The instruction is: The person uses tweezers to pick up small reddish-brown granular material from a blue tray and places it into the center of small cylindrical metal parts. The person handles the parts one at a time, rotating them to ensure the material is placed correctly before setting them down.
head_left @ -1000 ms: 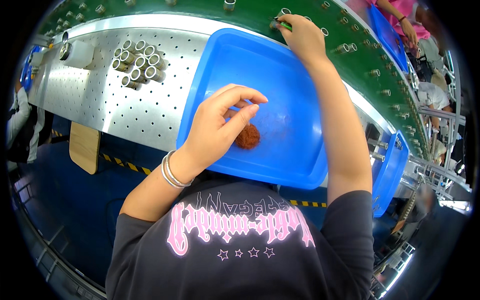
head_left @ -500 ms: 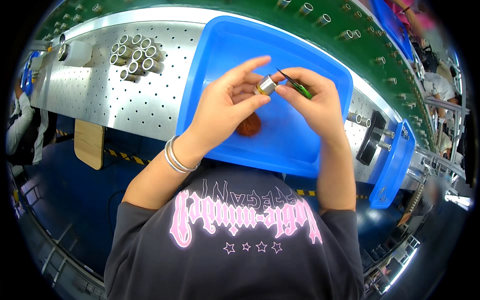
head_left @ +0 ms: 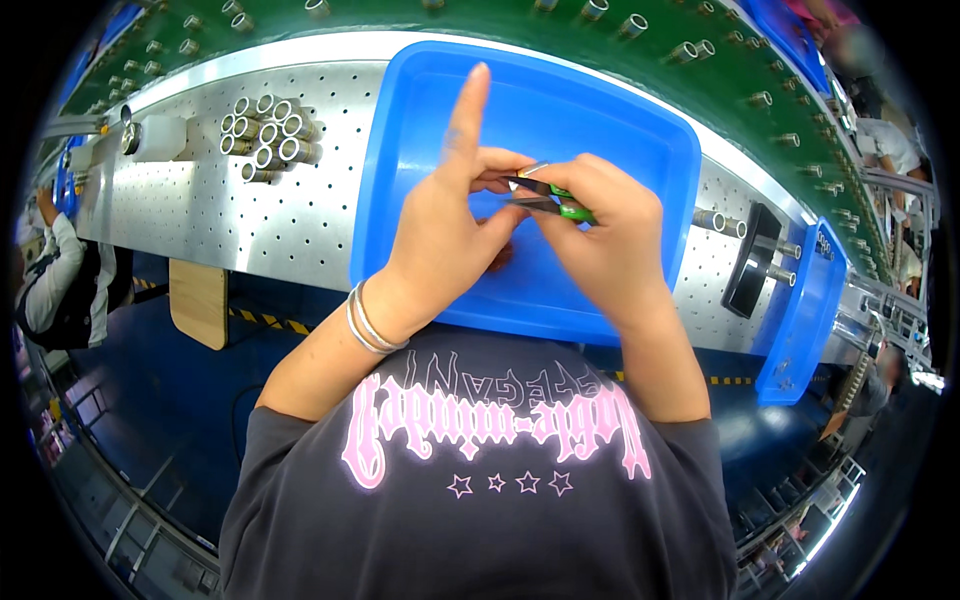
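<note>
Over the blue tray [head_left: 620, 140], the right hand [head_left: 600, 240] grips small green-handled snips [head_left: 548, 196], blades pointing toward the left hand [head_left: 450, 225], whose thumb and fingers pinch something hidden, forefinger raised. The snips look light, stiff and sharp-tipped, best held by the handles. Tray walls ring the fingers closely; bare perforated counter [head_left: 200, 215] lies leftward.

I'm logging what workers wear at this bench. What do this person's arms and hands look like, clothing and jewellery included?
Both hands are bare, with no gloves. The left hand has a stack of thin silver bangles at the wrist. The right hand shows no jewellery. Both forearms are uncovered; the short sleeves of a dark grey T-shirt with pink lettering and small stars end at the upper arms.
</note>
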`<state>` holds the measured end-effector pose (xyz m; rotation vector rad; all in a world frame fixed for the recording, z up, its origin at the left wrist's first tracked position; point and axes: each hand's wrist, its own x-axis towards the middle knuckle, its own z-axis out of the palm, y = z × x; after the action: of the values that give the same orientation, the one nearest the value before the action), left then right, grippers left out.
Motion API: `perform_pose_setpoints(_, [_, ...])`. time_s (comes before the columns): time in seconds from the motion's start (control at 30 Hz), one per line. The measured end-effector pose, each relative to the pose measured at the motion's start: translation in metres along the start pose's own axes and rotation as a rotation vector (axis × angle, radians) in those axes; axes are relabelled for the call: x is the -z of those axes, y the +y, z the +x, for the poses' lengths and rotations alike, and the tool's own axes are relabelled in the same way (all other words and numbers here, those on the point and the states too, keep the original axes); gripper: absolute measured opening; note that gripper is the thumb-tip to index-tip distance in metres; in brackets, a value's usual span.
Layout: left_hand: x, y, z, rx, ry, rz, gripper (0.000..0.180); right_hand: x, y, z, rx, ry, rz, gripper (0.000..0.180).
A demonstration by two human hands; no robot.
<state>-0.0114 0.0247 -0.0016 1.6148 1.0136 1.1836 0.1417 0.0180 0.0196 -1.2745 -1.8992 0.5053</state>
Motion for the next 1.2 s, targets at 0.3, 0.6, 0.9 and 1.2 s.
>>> perform_pose_setpoints(0.3, [0.017,0.001,0.004,0.626,-0.214,-0.744,0.060,0.022,-0.004,-0.011,-0.508,-0.144,0.701,0.005])
perform_pose_setpoints(0.6, [0.016,-0.002,0.002,0.668,-0.124,-0.965,0.050,0.030,0.001,-0.023,-0.441,-0.164,0.472,0.008])
perform_pose_setpoints(0.9, [0.005,0.010,0.002,0.412,-0.245,-0.542,0.056,0.033,0.008,-0.007,-0.317,-0.004,0.279,0.012])
perform_pose_setpoints(1.2, [0.008,0.010,0.003,0.573,-0.194,-0.707,0.051,0.037,0.003,-0.004,-0.353,0.013,0.217,0.010])
